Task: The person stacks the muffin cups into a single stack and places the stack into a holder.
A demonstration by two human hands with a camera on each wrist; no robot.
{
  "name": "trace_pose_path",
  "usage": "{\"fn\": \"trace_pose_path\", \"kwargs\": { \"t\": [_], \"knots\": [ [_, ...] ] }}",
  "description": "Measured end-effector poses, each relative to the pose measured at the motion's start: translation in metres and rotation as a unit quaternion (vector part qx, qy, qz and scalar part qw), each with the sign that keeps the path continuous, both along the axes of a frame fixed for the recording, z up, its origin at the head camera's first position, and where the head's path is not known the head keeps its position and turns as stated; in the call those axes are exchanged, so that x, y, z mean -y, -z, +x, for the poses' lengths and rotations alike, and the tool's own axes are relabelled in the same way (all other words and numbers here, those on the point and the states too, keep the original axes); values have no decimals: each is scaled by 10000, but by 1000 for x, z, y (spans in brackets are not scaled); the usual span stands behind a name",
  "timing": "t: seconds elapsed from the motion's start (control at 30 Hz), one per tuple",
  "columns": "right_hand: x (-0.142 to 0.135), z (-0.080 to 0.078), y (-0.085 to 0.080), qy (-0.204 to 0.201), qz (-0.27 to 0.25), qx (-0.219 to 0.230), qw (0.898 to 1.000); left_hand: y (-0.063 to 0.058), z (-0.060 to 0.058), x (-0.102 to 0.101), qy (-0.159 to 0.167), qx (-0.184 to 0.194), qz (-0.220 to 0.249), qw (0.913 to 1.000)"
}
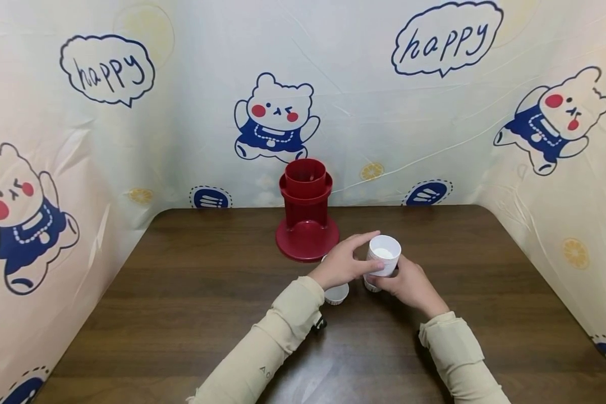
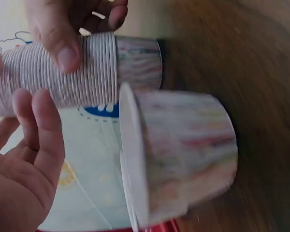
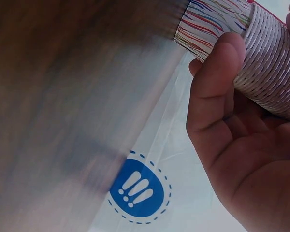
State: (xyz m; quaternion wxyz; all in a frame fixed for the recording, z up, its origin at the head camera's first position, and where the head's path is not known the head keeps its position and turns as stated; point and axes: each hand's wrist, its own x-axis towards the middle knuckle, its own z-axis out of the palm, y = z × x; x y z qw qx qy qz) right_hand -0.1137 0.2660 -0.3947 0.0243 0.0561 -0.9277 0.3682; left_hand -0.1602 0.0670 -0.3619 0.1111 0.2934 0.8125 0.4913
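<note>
Upright above the table stands a tall stack of nested paper cups (image 1: 385, 250), white rims ringed close together, with the streaky multicoloured wall of the lowest cup showing below. My left hand (image 1: 339, 265) holds the stack near its top, thumb on the near side and fingers reaching round the far side. Lower down, my right hand (image 1: 415, 285) grips it, its thumb and fingers wrapped about the rims in the right wrist view. Beside the stack, to its left, a paper cup (image 2: 186, 152) sits mouth up on the table, partly covered by my left hand in the head view.
A red stand (image 1: 307, 238) with a round base and an open tube on top is at the back of the brown wooden table (image 1: 197, 292). Printed cloth (image 1: 353, 112) hangs around the back and sides. Another white rim shows behind the left hand.
</note>
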Motion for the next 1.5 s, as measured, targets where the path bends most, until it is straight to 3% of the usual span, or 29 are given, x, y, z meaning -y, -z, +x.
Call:
{"fn": "trace_pose_path", "kwargs": {
  "t": [0.13, 0.4, 0.67, 0.83, 1.07, 1.5],
  "knots": [
    [1, 0, 1, -1, -33, -5, 10000, 6, 5, 17, -134, -262, -352, 9989],
    [0, 1, -2, 70, -71, 79, 9999, 17, 23, 55, -908, -246, -53, 9956],
    [-3, 2, -2, 130, -64, 162, 9998, 28, 40, 73, -1462, -6, -1084, 9833],
    [-4, 1, 1, 150, -42, 193, 9997, 34, 45, 73, -1348, 158, -1684, 9763],
    [-1, 1, 0, 125, -56, 195, 9997, 31, 48, 68, -1045, 296, -1906, 9756],
    [1, 1, -2, 85, -122, 231, 9996, 29, 51, 62, -709, 86, -2115, 9748]
  ]
}}
